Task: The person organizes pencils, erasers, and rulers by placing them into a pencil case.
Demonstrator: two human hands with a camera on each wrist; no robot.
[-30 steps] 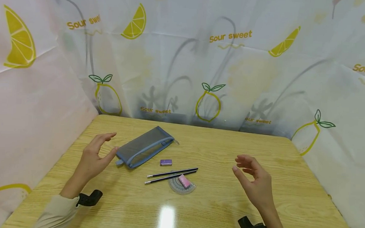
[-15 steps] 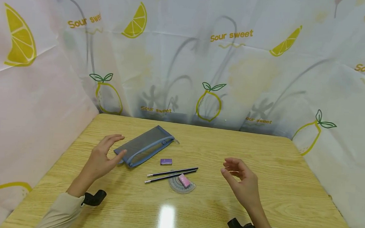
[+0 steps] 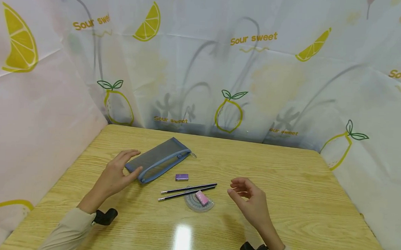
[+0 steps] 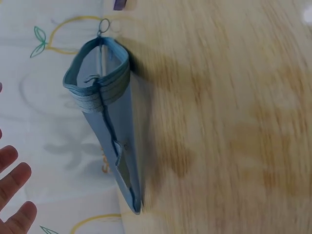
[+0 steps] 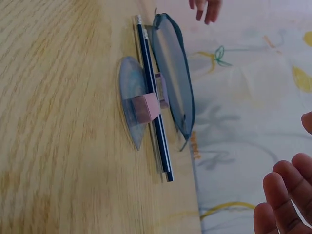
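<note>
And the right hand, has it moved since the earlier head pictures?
Yes. In the head view, the right hand has moved to the person's left, closer to the pink eraser, which has stayed in place.

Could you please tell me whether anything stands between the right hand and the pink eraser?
Nothing visible stands between the right hand and the pink eraser; the transparent protractor lies flat beneath it, pencils beyond.

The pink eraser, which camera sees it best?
The right wrist view: the pink eraser looks biggest there, and nothing covers it. The head view shows it too, but smaller, on the clear protractor. The left wrist view doesn't show it.
</note>
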